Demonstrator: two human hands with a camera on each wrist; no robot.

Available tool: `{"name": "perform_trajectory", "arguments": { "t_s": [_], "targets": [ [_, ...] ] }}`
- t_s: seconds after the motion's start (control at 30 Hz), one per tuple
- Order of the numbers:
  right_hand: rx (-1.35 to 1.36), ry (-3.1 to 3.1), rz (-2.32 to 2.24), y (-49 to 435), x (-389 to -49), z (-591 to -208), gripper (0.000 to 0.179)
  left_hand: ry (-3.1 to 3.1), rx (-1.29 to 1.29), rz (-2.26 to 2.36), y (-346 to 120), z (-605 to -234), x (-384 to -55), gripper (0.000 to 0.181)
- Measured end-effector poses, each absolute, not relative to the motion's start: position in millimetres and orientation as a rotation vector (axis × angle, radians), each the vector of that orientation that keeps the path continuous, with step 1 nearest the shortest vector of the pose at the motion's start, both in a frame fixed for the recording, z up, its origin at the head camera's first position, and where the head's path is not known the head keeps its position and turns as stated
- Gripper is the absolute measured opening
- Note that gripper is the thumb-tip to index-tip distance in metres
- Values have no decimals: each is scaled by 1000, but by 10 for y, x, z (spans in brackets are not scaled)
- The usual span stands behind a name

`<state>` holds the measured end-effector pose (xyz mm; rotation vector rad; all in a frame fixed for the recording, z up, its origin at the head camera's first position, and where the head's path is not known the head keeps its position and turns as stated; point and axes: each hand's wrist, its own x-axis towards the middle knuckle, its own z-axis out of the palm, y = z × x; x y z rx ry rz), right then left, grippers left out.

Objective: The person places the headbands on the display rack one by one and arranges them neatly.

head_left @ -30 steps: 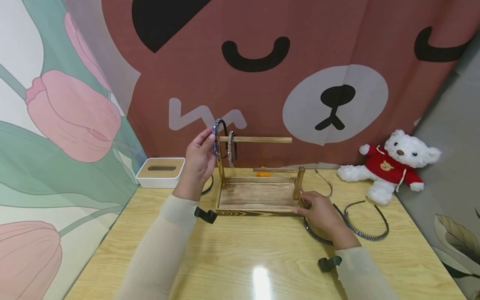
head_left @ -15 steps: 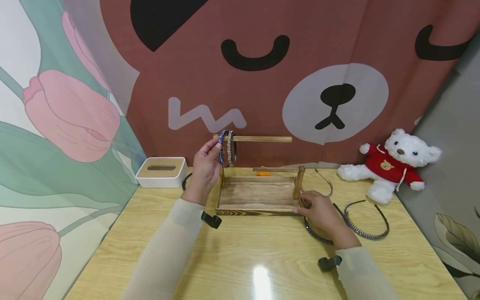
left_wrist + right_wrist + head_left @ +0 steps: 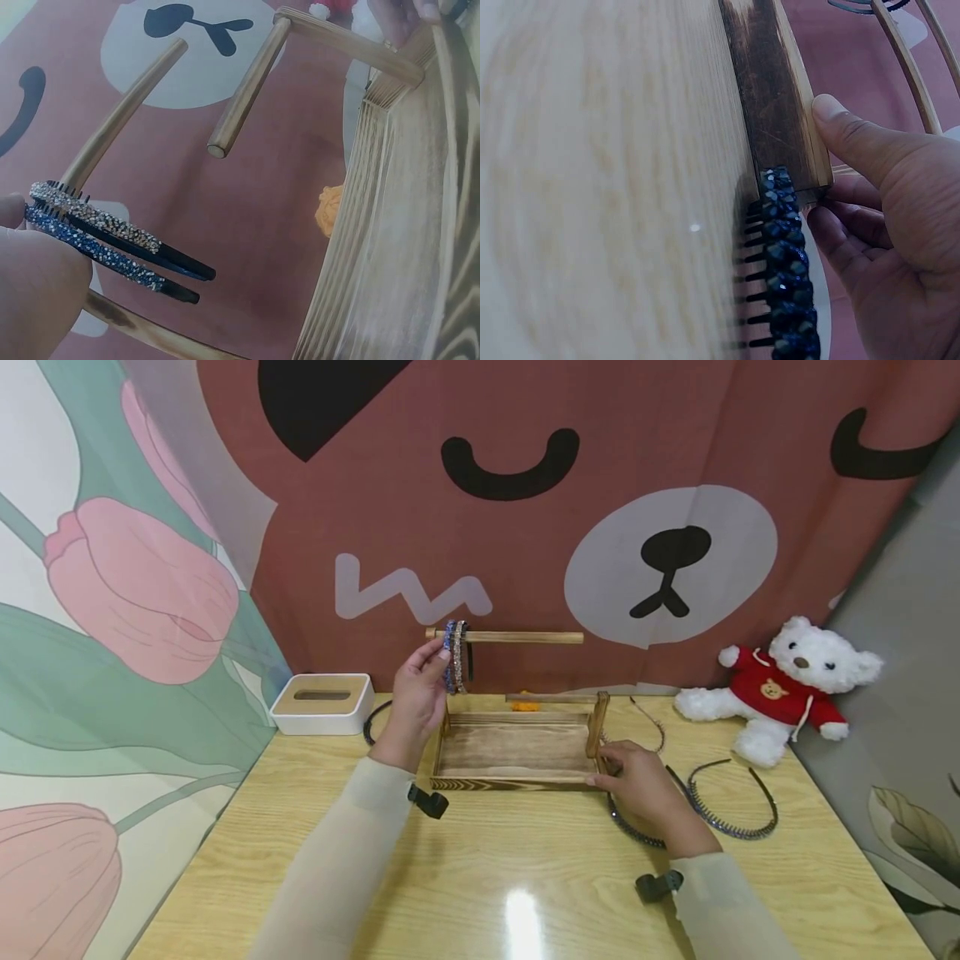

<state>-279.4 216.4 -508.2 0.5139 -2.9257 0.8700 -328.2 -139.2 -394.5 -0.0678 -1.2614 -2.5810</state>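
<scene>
A wooden rack (image 3: 517,784) with a tray base and two side bars stands on the table. On its upper left bar (image 3: 532,637) hang a silver beaded headband (image 3: 97,214) and a blue beaded headband (image 3: 97,251), side by side. My left hand (image 3: 420,689) pinches the blue one between thumb and fingers, near the bar's post end. At the rack's front right corner my right hand (image 3: 641,781) grips the tray, thumb on the front edge. A dark beaded headband with teeth (image 3: 787,262) lies against that corner, partly hidden by the right hand in the head view.
Right of the rack lie a toothed headband (image 3: 738,833) and a thin headband (image 3: 661,731). Another dark headband (image 3: 369,722) shows behind the left wrist. A white tissue box (image 3: 318,724) stands back left, a teddy bear (image 3: 776,693) back right. An orange object (image 3: 526,702) sits behind the rack.
My left hand has lowered the blue headband onto the upper bar and slid it right, up against the silver headband. The right hand has stayed on the rack's corner.
</scene>
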Motion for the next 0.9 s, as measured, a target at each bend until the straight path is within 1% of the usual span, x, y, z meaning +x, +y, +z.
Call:
{"name": "perform_trajectory", "arguments": {
  "t_s": [0.4, 0.57, 0.7, 0.77, 0.83, 0.9],
  "targets": [
    [534, -2902, 858, 2180, -2818, -5110, 53, -1295, -50, -2607, -1357, -3929, -3256, 24],
    [524, -2911, 867, 2174, -2808, -5101, 54, -1317, -61, -2590, -1414, -3996, -3229, 21],
    [526, -2924, 886, 2158, -2809, -5100, 54, -1387, -43, -2528, -1628, -4136, -3155, 19],
    [526, -2928, 885, 2157, -2810, -5100, 54, -1536, -17, -2438, -1812, -4217, -3118, 22],
    [526, -2928, 870, 2165, -2814, -5103, 53, -1862, -1, -2228, -2045, -4292, -3072, 29],
    [516, -2933, 864, 2179, -2816, -5107, 53, -2234, -25, -1885, -2291, -4386, -3036, 35]
  ]
}}
